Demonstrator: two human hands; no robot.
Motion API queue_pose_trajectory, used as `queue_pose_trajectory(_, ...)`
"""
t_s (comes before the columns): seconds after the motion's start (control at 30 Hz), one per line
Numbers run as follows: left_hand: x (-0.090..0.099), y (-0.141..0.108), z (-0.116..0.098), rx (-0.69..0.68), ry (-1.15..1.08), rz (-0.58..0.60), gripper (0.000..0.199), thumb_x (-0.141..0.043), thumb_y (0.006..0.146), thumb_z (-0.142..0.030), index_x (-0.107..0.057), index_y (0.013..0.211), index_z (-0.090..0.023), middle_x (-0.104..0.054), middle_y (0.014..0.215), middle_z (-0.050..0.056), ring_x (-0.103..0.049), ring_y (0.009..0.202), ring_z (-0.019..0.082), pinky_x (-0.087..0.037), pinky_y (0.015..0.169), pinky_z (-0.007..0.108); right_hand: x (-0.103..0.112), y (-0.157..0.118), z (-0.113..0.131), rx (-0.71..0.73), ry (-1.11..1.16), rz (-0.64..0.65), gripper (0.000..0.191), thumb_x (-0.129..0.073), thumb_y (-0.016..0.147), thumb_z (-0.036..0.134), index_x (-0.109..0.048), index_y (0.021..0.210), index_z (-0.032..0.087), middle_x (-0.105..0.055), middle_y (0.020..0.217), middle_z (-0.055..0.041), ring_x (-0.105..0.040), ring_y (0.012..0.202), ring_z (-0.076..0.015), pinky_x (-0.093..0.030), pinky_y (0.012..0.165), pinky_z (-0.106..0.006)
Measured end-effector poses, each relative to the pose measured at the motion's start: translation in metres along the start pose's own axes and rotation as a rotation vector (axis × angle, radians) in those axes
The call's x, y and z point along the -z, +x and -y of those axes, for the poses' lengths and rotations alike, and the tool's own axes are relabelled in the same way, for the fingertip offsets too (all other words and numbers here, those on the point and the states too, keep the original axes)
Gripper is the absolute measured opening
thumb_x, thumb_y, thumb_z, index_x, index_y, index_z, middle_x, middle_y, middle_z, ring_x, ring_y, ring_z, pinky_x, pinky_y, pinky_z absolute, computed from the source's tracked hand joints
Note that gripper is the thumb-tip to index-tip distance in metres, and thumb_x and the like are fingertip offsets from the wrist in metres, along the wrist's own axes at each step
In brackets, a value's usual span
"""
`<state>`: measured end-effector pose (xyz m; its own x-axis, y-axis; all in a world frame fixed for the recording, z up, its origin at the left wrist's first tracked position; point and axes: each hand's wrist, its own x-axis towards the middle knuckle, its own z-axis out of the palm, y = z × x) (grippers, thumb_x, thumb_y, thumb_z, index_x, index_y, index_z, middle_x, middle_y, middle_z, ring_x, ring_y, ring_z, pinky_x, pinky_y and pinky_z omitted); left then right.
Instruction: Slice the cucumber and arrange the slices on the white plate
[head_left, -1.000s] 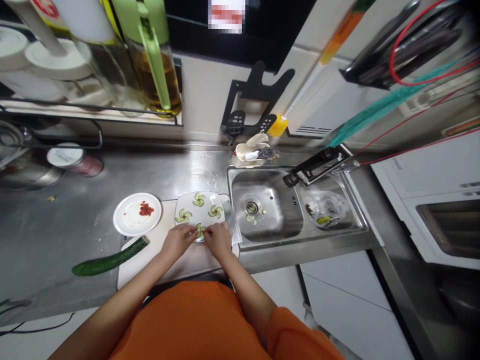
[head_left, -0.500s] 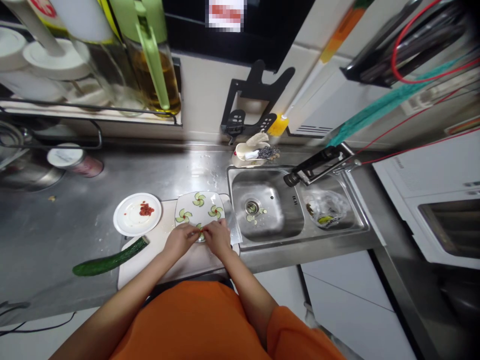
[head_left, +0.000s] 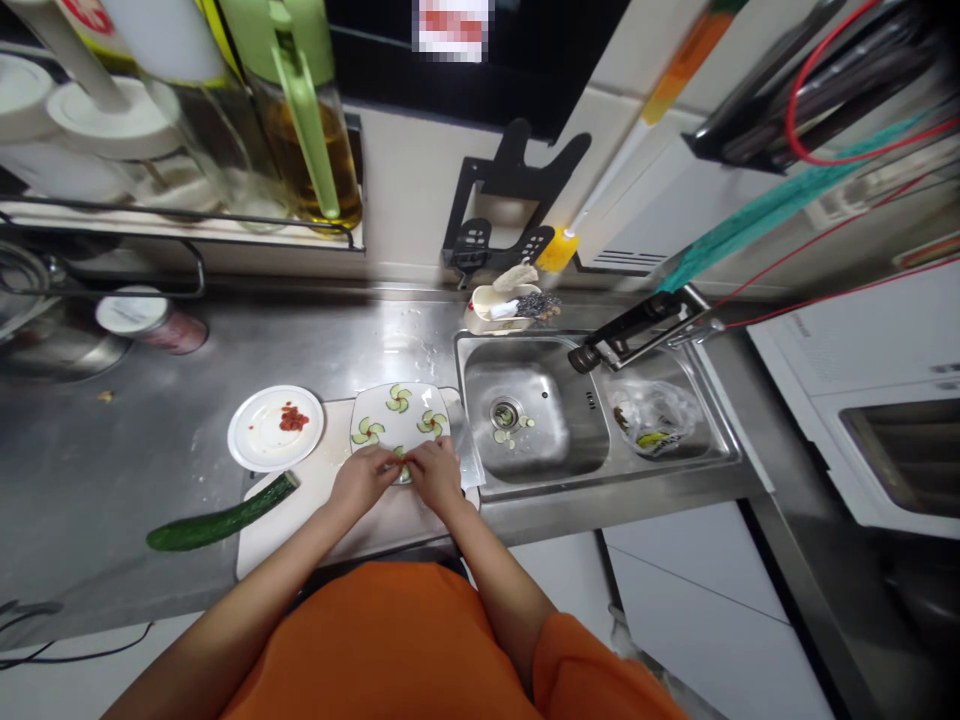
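Note:
My left hand (head_left: pixel 363 481) and my right hand (head_left: pixel 435 474) meet fingertip to fingertip over the near edge of a white square plate (head_left: pixel 405 408). Both are closed in a pinch, with a small red piece (head_left: pixel 403 460) between their fingertips; the fingers hide most of it. Under them lies a pinwheel of cucumber slices (head_left: pixel 405 473), partly covered. Three more cucumber pinwheels with red centres show on the plate, one being the left pinwheel (head_left: pixel 367 431). Beneath the plate is a pale cutting board (head_left: pixel 300 520).
Left of the board sits a round white plate (head_left: pixel 255 445) with chopped red bits (head_left: pixel 293 418). A cut cucumber (head_left: pixel 222 522) lies partly on the board. To the right, a steel sink (head_left: pixel 544 460) holds cucumber scraps; its second basin has a plastic bag (head_left: pixel 652 415).

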<state>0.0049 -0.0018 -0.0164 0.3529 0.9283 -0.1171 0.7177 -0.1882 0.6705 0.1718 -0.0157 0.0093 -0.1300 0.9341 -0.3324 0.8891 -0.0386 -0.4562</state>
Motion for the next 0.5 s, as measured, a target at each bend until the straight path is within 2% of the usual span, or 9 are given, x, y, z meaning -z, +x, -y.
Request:
queue_pose_trajectory(0.27, -0.0018, 0.0006, -0.0016, -0.011, 0.017, -0.007, 0.016, -0.057, 0.081, -0.029, -0.071, 0.079, -0.022, -0.069, 0.08, 0.004, -0.061, 0.078, 0.016, -0.046, 0.072, 0.026, -0.0016, 0.0008, -0.0001, 0.014, 0.019, -0.023, 0.019, -0.051, 0.09, 0.033, -0.069, 0.096, 0.031, -0.063, 0.096, -0.001, -0.039, 0.102, -0.0211, -0.028, 0.074, -0.029)
queue_pose_trajectory(0.5, -0.0002, 0.0007, -0.0051, -0.013, 0.008, -0.006, 0.017, -0.056, 0.081, -0.03, -0.07, 0.077, -0.022, -0.068, 0.076, 0.004, -0.061, 0.077, 0.016, -0.045, 0.071, 0.026, -0.0002, -0.0052, -0.0001, 0.011, 0.037, -0.061, 0.018, -0.051, 0.089, 0.03, -0.068, 0.093, 0.026, -0.063, 0.095, -0.0022, -0.041, 0.102, -0.0209, -0.029, 0.073, -0.029)
